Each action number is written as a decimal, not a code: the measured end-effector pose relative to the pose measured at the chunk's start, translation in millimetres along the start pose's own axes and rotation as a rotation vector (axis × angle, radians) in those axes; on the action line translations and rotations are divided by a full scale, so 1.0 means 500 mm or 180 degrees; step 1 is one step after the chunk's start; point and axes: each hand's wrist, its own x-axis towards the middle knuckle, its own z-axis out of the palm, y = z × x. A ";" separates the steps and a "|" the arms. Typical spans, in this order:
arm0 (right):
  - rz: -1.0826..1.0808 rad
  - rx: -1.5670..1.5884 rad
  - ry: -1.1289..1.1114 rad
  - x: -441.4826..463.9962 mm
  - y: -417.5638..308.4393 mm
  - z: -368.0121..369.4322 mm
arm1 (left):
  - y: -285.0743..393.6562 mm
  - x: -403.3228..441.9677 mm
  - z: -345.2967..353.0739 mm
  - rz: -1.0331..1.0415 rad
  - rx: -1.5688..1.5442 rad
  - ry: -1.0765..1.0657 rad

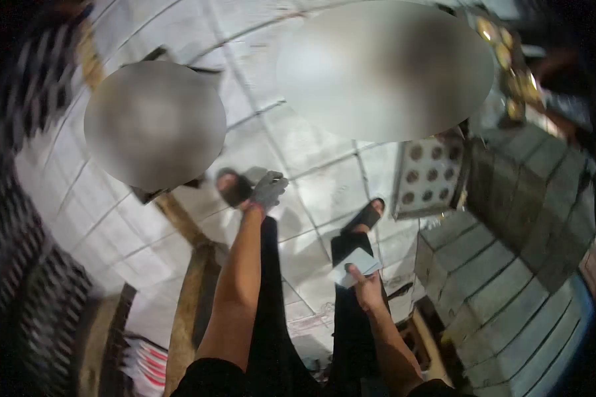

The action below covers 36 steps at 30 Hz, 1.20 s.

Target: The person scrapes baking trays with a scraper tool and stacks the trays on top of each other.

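My left hand (269,190) wears a grey glove and is stretched forward above the tiled floor, near my sandalled left foot (232,186). Its fingers look apart, and I see nothing held in them. My right hand (367,290) is bare and grips some pale, flat rectangular pieces (355,266) over my right leg, with the thumb lying on top. Whether these are cards, paper or thin tiles I cannot make out.
Stacked grey boxes or blocks (490,278) stand to the right. Beside them is a light panel with round dark holes (432,173). Dark ribbed stacks (40,291) line the left, near a wooden beam (192,298). Two large areas of the view are blurred out.
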 end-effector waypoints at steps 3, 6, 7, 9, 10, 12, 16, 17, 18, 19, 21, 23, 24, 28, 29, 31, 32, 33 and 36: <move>-0.0144 0.0688 -0.0093 0.062 0.040 -0.168 | -0.040 0.087 0.285 0.0706 0.1030 -0.0389; -0.0056 0.1206 0.0346 0.148 0.040 -0.314 | -0.074 0.170 0.585 0.0791 0.1045 -0.0610; -0.0131 0.1245 0.0283 0.177 0.037 -0.356 | -0.093 0.202 0.669 0.0698 0.0991 -0.0622; -0.0131 0.1719 0.0444 0.209 -0.022 -0.421 | -0.157 0.333 0.838 0.0597 0.1181 -0.0675; -0.0211 0.2083 0.0543 0.217 -0.043 -0.451 | -0.207 0.407 0.912 0.0608 0.1412 -0.0711; 0.0136 0.2718 0.0838 0.220 -0.055 -0.496 | -0.161 0.397 1.031 0.0724 0.2233 -0.0548; 0.0165 0.3300 0.0756 0.237 -0.023 -0.536 | -0.264 0.498 1.157 0.1325 0.2306 0.0506; 0.0024 0.3329 0.0660 0.238 -0.018 -0.544 | -0.286 0.494 1.174 0.1305 0.2318 0.0463; 0.0025 0.3339 0.0675 0.238 -0.016 -0.550 | -0.296 0.484 1.176 0.1435 0.1712 0.0401; 0.0035 0.3429 0.0601 0.238 -0.019 -0.555 | -0.284 0.463 1.167 0.1579 0.1113 0.0364; -0.0002 0.3575 0.0498 0.233 -0.035 -0.556 | -0.243 0.362 1.159 0.1673 0.0209 -0.0038; -0.0047 0.3395 0.0661 0.210 -0.032 -0.563 | -0.157 0.212 1.130 0.1532 -0.0996 -0.0739; -0.0051 0.3284 0.0707 0.193 -0.037 -0.566 | -0.108 0.126 1.099 0.1342 -0.1262 -0.0996; -0.0639 0.2710 0.0153 0.169 -0.056 -0.541 | -0.054 -0.095 0.862 0.1147 -0.0616 -0.0575; -0.0694 0.2589 -0.0078 0.157 -0.078 -0.513 | -0.064 -0.143 0.780 0.1038 -0.1079 -0.0371; -0.0636 0.2187 -0.0285 0.126 -0.133 -0.408 | -0.036 -0.245 0.612 0.0984 -0.1416 -0.0064; -0.0534 0.1900 -0.0277 0.108 -0.174 -0.329 | -0.002 -0.294 0.530 0.1043 -0.1290 0.0061; -0.0480 0.1517 -0.0382 0.092 -0.217 -0.244 | 0.017 -0.333 0.455 0.1123 -0.1352 0.0150; -0.0827 -0.0630 -0.1277 0.109 -0.236 -0.003 | 0.028 -0.413 0.245 0.0810 -0.1684 0.0783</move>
